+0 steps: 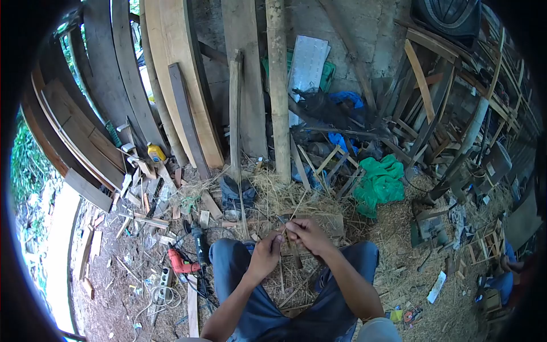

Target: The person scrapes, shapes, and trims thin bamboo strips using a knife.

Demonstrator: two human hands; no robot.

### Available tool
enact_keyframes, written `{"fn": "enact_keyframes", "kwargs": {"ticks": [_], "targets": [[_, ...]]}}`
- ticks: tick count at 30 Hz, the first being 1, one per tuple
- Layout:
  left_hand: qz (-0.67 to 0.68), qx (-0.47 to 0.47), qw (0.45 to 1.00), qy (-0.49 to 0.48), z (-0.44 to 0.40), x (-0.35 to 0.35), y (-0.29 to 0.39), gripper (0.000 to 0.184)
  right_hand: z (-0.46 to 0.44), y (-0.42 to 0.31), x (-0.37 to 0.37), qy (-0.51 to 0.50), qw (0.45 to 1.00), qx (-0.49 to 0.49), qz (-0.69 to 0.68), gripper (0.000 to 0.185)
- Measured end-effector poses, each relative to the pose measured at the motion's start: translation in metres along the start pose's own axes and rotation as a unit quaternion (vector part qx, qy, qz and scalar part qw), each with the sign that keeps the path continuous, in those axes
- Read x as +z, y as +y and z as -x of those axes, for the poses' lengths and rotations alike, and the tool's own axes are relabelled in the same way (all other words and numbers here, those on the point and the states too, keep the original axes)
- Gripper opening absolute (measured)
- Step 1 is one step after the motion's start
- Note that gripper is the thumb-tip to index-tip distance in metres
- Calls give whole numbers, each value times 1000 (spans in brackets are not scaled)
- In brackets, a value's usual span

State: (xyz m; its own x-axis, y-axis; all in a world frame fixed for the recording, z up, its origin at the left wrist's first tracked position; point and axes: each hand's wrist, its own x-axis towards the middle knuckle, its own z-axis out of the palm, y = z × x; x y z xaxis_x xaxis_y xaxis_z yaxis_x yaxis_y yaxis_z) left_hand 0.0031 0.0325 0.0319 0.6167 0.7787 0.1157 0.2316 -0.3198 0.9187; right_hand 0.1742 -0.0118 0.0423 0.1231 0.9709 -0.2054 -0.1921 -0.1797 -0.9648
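Note:
Between the knees, my left hand [266, 254] and my right hand [308, 236] are close together, fingers pinched on a thin pale strip [298, 204]. The strip sticks up from the fingertips and slants to the upper right. Its lower part is partly hidden by my hands. A dark tool with a wooden handle [297, 261] lies below and behind my right hand. Straw and fibres [277, 185] cover the ground ahead.
A red drill [182, 261] and a power strip [164, 283] lie left of my legs. Boards [176, 74] lean ahead at the left. A green plastic bag [378, 181] lies ahead right. Another person [503, 283] is at the far right edge.

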Motion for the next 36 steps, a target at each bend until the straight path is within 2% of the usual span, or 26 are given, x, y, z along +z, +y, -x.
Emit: {"fn": "enact_keyframes", "kwargs": {"ticks": [3,9,11,13,14,16,17,19,21,22,24,26,28,29,30,31,32,34,35,36], "targets": [[-28,18,999,23,2,0,9,13,-2,-7,-5,-23,998,26,-44,23],[-17,3,1000,22,9,1,11,12,-4,-9,-17,-18,1000,2,14,25],[-17,-7,1000,13,17,1,11,12,-6,-18,-38,140,988,-28,54,26],[14,-7,1000,-17,28,-4,17,13,-17,-14,-73,221,974,-41,19,25],[14,-5,1000,-14,31,-5,10,13,-19,-11,-83,219,974,-43,20,25],[103,-85,989,-62,31,-5,-8,15,-19,-10,-89,221,971,-66,-67,25],[103,-83,990,-59,27,-4,-13,15,-17,-5,-83,218,971,-68,-67,25],[186,-120,973,-70,21,-2,-16,20,-4,-7,-51,141,990,-11,-10,32],[186,-120,973,-64,14,-2,-10,19,19,-33,-8,80,994,26,63,25],[187,-122,973,-60,12,-2,-7,19,15,-19,0,82,994,27,60,25],[187,-132,972,-60,9,-3,-4,17,6,2,10,-41,997,-4,-64,25],[186,-144,970,-58,9,-5,0,15,7,-4,6,-39,996,33,-77,26],[138,-107,983,-52,11,-4,4,18,-1,-7,-5,-39,993,72,-85,27],[139,-109,983,-53,13,-4,4,18,-12,3,-20,16,996,52,-70,28],[94,-63,992,-55,18,-4,4,18,-16,6,-34,71,996,33,-53,29],[48,-15,997,-57,22,-3,4,18,-17,-4,-47,92,994,21,-59,29],[46,-14,997,-60,25,-4,3,18,-17,-13,-59,111,992,8,-66,28],[79,-76,990,-84,31,-7,5,16,-19,-10,-81,144,986,-7,-90,28],[79,-76,991,-82,31,-10,9,16,-20,-7,-89,177,978,-20,-111,28],[139,-123,980,-78,30,-14,15,16,-16,-9,-91,177,978,-20,-111,28]]}}
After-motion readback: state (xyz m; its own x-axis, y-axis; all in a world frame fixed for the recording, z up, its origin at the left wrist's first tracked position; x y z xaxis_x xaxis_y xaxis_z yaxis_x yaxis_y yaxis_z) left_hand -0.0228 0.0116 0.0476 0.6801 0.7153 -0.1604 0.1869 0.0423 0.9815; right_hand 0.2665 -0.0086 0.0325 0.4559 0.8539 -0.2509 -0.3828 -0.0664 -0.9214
